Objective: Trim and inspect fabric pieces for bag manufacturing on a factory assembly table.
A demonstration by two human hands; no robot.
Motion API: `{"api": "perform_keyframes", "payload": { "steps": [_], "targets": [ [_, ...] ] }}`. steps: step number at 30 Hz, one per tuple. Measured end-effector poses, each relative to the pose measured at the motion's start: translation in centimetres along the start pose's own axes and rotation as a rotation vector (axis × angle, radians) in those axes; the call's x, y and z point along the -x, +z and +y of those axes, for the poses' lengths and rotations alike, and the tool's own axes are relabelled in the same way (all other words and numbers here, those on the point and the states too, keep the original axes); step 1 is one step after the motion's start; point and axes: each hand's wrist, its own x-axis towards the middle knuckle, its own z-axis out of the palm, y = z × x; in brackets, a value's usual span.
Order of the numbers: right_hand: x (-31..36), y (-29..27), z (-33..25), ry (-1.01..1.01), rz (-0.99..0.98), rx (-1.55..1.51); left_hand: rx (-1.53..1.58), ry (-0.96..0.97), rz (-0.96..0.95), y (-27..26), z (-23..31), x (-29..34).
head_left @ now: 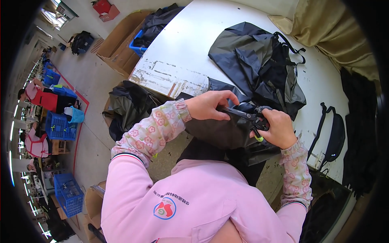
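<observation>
A pair of dark scissors (248,115) is in my right hand (279,127), whose fingers wrap the handles. The blades point left, toward my left hand (210,106). That hand is curled, with thumb and forefinger on either side of the blade tips; what it grips is hidden. Beneath both hands, a black coated-fabric bag (219,131) hangs over the table's near edge and my lap. A small yellow-green piece (258,138) shows under my right hand. Just beyond lies a crumpled black bag (247,52) with black straps.
On the white table (184,38), a small black pouch with a strap (335,135) lies at the right. Left of me are black fabric pieces (131,101), a cardboard box (117,44) and a blue crate (138,43). Co-workers (42,97) sit farther left. A gold curtain (328,30) hangs far right.
</observation>
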Motion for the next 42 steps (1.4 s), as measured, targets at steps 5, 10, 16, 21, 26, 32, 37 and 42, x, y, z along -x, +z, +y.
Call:
{"api": "perform_keyframes", "payload": {
  "steps": [5, 10, 16, 21, 26, 32, 37, 42],
  "targets": [
    [0.1, 0.5, 0.4, -0.034, 0.034, -0.003, 0.006, 0.018, 0.001, 0.0, -0.1, -0.1],
    [0.1, 0.7, 0.5, -0.032, 0.018, -0.013, 0.019, 0.024, -0.011, 0.0, -0.2, -0.2],
    [0.6, 1.4, 0.9, -0.037, 0.042, -0.035, 0.028, 0.027, -0.007, 0.1, -0.6, 0.0],
    [2.0, 1.7, 1.7, 0.072, 0.071, -0.047, 0.054, 0.043, 0.005, 0.2, -0.8, -0.3],
    [4.1, -0.4, 0.7, 0.32, 0.153, -0.173, -0.041, 0.127, 0.133, -3.0, -1.2, -2.4],
    [9.1, 0.8, 0.4, 0.559, 0.232, -0.414, -0.524, 0.16, 0.398, -10.9, -2.1, -10.6],
    [12.7, 6.8, -1.6, 0.699, 0.175, -0.39, -0.939, 0.121, 0.781, -9.1, -4.0, -13.9],
    [13.8, 10.0, -4.1, 0.744, 0.18, -0.417, -0.736, 0.579, 0.42, 0.0, -3.4, -8.5]
  ]
}}
